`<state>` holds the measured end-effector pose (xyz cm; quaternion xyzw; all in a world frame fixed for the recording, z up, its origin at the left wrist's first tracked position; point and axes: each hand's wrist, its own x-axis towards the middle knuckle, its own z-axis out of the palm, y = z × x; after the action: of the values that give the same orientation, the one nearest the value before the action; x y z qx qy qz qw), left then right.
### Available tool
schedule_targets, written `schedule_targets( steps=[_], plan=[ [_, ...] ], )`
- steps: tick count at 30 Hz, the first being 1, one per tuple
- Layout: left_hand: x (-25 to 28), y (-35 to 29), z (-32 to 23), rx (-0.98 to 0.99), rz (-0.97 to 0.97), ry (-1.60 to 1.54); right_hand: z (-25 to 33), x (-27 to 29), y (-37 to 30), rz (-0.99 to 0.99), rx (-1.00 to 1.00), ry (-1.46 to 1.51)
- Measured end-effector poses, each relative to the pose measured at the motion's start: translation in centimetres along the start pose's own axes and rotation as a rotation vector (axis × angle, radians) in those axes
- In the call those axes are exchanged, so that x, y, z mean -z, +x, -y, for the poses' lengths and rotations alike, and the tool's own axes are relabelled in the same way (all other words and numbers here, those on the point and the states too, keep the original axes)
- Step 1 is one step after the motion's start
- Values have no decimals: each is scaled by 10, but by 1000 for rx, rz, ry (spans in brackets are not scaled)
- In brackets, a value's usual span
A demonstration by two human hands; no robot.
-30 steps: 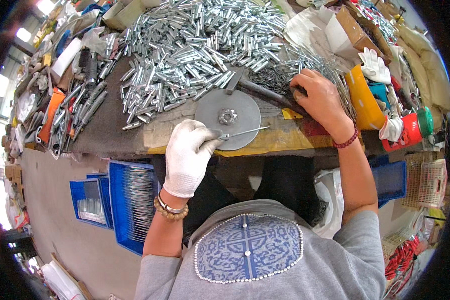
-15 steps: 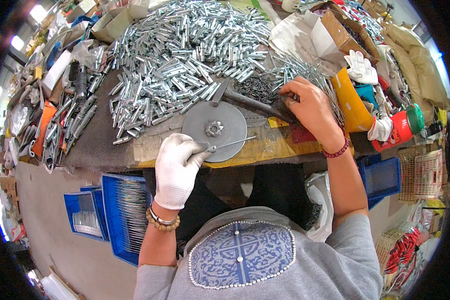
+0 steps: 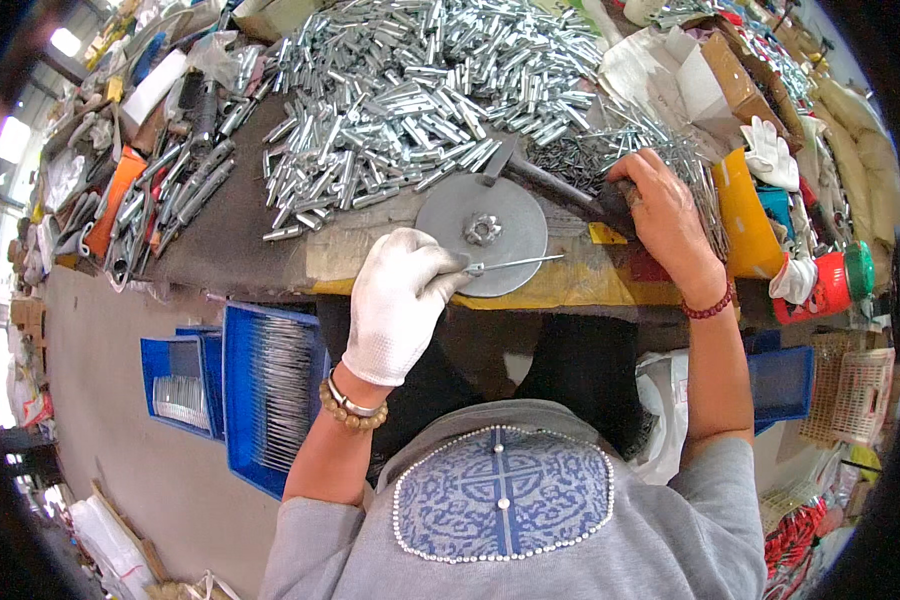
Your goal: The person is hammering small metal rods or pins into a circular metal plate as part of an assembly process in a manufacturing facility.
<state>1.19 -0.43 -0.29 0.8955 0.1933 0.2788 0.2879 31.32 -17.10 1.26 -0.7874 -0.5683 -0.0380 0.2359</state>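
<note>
In its white glove, my left hand (image 3: 400,295) is closed on one end of a thin metal rod (image 3: 525,262). The rod points right across the front part of a round grey metal disc (image 3: 440,228), which has a toothed metal piece (image 3: 483,229) at its centre. Just behind the disc rests a hammer (image 3: 550,183), its head near the disc's far edge. My bare right hand (image 3: 665,215) is curled at the end of the hammer's handle, its thumb partly hidden. Small dark pins (image 3: 570,158) lie in a heap beyond the handle.
A large heap of silver metal tubes (image 3: 390,120) covers the back of the bench. Thin rods (image 3: 705,195) lie right of my right hand, by a yellow holder (image 3: 745,220). Tools (image 3: 185,190) crowd the left side. Blue bins (image 3: 235,400) of metal parts stand below the bench.
The whole view has shifted, so the bench sits higher and further right. My right hand has come slightly nearer to me, along the handle. The left hand still holds the rod over the disc.
</note>
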Motion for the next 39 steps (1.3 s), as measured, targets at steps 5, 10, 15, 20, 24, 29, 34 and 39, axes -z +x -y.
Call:
schedule_targets(
  steps=[5, 10, 15, 20, 24, 29, 34, 39],
  plan=[
    [-2, 0, 0, 19, -7, -8, 6, -1, 0, -67, 3, 39],
    [-3, -1, -1, 11, -29, -22, -2, 2, -3, -105, -71, 67],
    [-3, -3, 1, 20, -26, -3, -7, 3, -12, -124, -269, 99],
    [-2, -3, 0, 24, -4, 1, 11, 1, -9, -82, -277, 55],
    [-2, -1, -2, 31, -8, -6, 7, -6, -5, -74, -221, 77],
    [-3, -2, -1, 12, -28, -24, 5, -4, 0, -41, -130, 129],
    [-3, -2, 1, 17, -17, -20, 5, -3, -1, 1, -130, 129],
    [-3, -5, 2, 18, -47, -24, -4, -8, 0, 27, -35, -17]
  ],
)
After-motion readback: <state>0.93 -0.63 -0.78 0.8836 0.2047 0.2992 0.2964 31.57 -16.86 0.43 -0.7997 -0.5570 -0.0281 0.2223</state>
